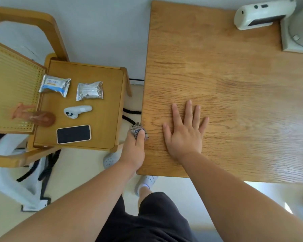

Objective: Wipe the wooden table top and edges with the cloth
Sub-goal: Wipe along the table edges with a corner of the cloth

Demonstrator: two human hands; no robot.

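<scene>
The wooden table [226, 75] fills the right half of the view, its left edge running down the middle. My left hand [134, 151] grips a small bunched grey striped cloth [136, 128] and presses it against that left edge, close to the near corner, thumb on top of the cloth. My right hand [184, 131] lies flat on the table top just right of it, fingers spread, holding nothing.
A smaller wooden side table [108, 119] stands left of the gap, carrying two foil packets [89, 90], a white controller [77, 111] and a phone [73, 134]. A white device [259, 14] and a grey base [297, 32] sit at the big table's far right. My feet are below.
</scene>
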